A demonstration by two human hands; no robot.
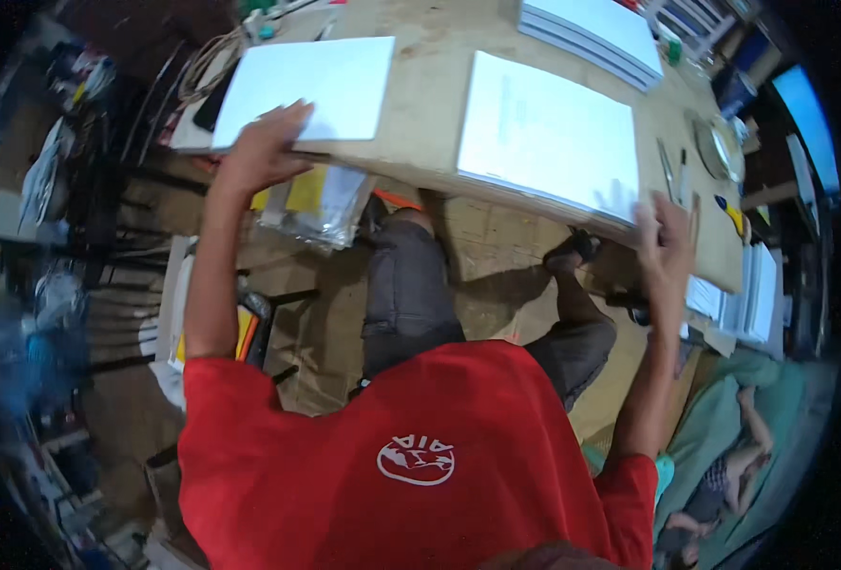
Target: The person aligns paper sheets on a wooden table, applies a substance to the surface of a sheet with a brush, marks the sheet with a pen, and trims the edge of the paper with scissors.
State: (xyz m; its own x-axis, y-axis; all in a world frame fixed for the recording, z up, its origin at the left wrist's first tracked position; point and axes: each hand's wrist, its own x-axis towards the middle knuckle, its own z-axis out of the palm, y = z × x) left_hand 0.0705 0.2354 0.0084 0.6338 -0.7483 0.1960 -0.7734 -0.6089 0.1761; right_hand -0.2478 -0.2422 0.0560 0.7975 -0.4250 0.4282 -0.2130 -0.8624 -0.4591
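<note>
Two white paper piles lie on the wooden table (424, 104) in front of me. The left pile (321, 85) looks thin, with blank paper on top. My left hand (270, 147) rests over its near left edge, fingers stretched out and thumb lower by the table edge. The right pile (549, 133) sits at a slight slant near the table's front edge, with faint print on its top sheet. At its near right corner is my right hand (663, 233), slightly blurred, fingers apart and nothing visible in them. I cannot tell whether it touches the paper.
A thicker paper stack (592, 38) stands farther back. To the right lie a slim metal tool (666, 169), yellow-handled scissors (732, 217) and a round dish-like item (722, 150). Clear plastic packaging (321, 209) is below the table edge. A person (720, 475) lies on green cloth at lower right.
</note>
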